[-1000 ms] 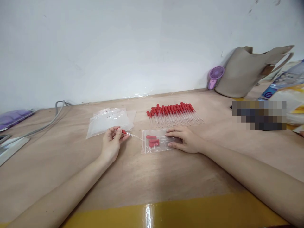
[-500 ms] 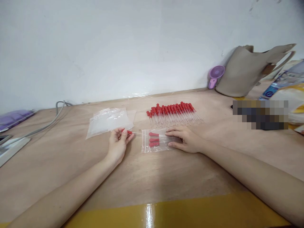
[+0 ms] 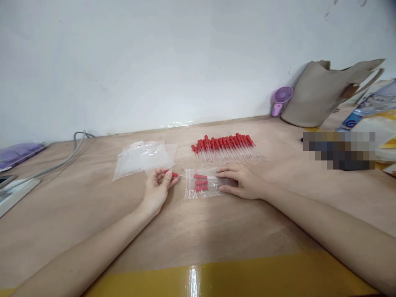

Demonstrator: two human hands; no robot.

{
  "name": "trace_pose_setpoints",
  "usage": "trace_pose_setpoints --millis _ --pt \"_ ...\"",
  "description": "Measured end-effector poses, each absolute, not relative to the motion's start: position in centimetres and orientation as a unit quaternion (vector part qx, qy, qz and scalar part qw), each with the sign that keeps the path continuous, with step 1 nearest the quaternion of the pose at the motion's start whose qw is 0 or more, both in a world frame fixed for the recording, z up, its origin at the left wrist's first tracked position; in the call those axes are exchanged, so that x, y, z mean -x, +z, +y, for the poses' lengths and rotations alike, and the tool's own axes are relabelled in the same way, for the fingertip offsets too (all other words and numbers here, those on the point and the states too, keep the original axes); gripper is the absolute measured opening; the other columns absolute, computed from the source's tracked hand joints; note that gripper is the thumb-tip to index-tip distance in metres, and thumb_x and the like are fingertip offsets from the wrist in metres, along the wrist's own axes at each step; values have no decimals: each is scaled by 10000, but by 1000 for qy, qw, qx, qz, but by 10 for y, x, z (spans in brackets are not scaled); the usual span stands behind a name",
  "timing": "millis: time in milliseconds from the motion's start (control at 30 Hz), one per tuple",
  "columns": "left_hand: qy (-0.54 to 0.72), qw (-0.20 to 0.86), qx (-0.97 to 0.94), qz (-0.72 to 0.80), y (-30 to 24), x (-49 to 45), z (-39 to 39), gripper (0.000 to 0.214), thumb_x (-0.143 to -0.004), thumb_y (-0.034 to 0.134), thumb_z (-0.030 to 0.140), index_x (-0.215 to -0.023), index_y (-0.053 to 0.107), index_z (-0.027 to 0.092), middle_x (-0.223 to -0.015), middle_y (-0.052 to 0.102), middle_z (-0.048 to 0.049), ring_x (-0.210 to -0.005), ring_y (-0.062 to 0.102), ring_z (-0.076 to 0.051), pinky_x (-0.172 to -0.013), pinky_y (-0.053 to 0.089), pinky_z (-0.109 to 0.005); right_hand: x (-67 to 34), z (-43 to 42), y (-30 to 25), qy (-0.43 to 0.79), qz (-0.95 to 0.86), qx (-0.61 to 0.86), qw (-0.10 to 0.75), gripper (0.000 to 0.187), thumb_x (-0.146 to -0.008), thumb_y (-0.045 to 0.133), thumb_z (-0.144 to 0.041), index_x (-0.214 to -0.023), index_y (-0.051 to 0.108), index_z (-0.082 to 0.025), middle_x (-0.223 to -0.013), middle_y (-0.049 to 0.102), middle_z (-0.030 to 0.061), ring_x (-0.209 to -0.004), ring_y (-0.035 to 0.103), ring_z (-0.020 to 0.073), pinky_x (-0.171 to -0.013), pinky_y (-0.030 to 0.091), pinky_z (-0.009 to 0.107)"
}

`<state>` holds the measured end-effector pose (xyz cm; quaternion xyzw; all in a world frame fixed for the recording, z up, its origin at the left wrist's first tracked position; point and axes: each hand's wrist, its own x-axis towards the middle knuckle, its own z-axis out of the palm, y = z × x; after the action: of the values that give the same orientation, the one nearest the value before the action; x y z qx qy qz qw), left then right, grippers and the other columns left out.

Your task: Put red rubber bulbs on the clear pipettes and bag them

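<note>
My left hand [image 3: 157, 187] pinches the red bulb of a dropper [image 3: 173, 174], whose thin clear tube points right, its end reaching the mouth of a clear zip bag [image 3: 213, 194]. Inside that bag lie three droppers with red bulbs [image 3: 201, 182], bulbs toward the mouth and tubes to the right. My right hand [image 3: 243, 181] lies over the bag's right end, fingers and thumb spread apart, pressing it on the table. Their fingers hide part of the tubes. Behind the bag a row of red-bulbed droppers [image 3: 221, 143] lies side by side, bulbs toward the wall.
Several flat clear bags [image 3: 142, 159] overlap behind my left hand. A grey cable [image 3: 64, 163] and a purple packet [image 3: 20, 153] are at the left. To the right stand a small purple fan [image 3: 282, 97], a beige bag [image 3: 318, 93] and a plastic bottle [image 3: 365, 109].
My left hand has moved slightly right, bringing the dropper's tube farther into the mouth of the zip bag. My right hand stays in place on the bag.
</note>
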<state>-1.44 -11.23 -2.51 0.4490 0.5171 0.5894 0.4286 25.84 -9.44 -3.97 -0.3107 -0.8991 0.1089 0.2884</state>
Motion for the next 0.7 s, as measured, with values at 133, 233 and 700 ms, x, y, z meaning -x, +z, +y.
trace_pose_setpoints --millis 133,233,700 --pt "483 413 -569 521 -24 13 -116 308 -600 737 339 -773 597 126 -725 645 -21 -692 610 -132 -741 501 -297 -259 -93 -42 105 -900 308 289 384 -806 555 -407 -1120 590 -189 -1139 585 93 -1021 543 216 -881 444 393" --pt "439 410 -621 503 -26 11 -114 270 -601 738 309 -770 636 124 -727 658 -36 -668 602 -136 -689 496 -287 -259 -92 -43 107 -901 306 287 384 -805 556 -407 -1124 589 -195 -1144 582 92 -1019 545 218 -877 449 394" --pt "346 348 -716 496 -28 4 -127 241 -698 589 161 -901 460 184 -826 641 5 -591 491 -86 -602 384 -229 -264 -93 -38 100 -904 308 277 395 -804 559 -418 -1135 586 -203 -1157 579 86 -1034 540 212 -881 443 387"
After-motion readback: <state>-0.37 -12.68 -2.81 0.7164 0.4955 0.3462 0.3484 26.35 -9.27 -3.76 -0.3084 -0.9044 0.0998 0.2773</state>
